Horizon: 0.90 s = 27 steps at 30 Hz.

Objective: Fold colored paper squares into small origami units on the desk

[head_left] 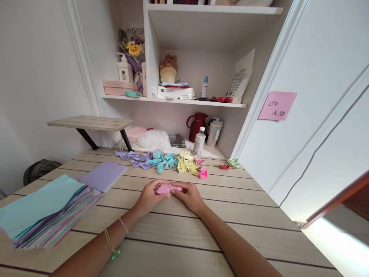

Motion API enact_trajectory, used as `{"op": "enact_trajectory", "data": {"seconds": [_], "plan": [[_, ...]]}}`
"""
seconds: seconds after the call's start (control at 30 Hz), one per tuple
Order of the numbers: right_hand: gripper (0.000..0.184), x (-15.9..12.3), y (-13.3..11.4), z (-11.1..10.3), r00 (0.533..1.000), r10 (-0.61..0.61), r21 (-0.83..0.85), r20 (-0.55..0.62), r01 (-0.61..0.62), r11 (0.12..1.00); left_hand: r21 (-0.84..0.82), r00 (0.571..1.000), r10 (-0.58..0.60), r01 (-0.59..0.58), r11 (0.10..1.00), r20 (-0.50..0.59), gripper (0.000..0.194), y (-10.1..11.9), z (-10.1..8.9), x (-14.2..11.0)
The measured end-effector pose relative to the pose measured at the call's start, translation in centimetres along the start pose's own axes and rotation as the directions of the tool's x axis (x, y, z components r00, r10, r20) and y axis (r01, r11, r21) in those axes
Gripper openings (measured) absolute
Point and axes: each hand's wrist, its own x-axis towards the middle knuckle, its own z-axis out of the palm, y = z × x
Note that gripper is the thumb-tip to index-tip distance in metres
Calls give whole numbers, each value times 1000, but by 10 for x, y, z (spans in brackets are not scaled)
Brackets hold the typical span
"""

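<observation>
A pink folded-paper boat [167, 188] is held between my two hands above the middle of the table. My left hand [150, 195] pinches its left end, thumb in front and fingers behind. On its right end my right hand [188, 195] closes in the same way. Beyond the hands lies a row of folded paper boats: purple boats [141, 158], blue boats [164, 159], yellow boats [187, 162] and a few pink boats [203, 174]. Off to the right sit a red boat [225, 166] and a pale green boat [234, 162].
At the left lie a thick fanned stack of coloured paper [49, 207] and a purple paper pad [104, 175]. A small raised wooden stand [92, 122] is behind them. A bottle [199, 141], a red jug [197, 127] and a tumbler [215, 132] stand under the shelf [178, 101].
</observation>
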Motion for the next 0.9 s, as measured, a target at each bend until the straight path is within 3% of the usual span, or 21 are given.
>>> {"op": "enact_trajectory", "data": {"seconds": [0.13,0.33,0.6,0.9], "plan": [[31,-1,-10,0,996,-43,53,78,39,998,148,999,22,-15,989,-45,25,3,-3,-1],[34,-1,-5,2,999,19,78,34,-21,997,26,999,-23,22,999,40,42,8,5,-6],[31,-5,-13,3,994,-98,-268,-42,83,960,133,999,-16,11,991,39,30,8,6,-7],[30,-9,-16,7,988,-138,-232,70,151,961,64,999,-40,41,997,-2,37,11,8,-8]]}}
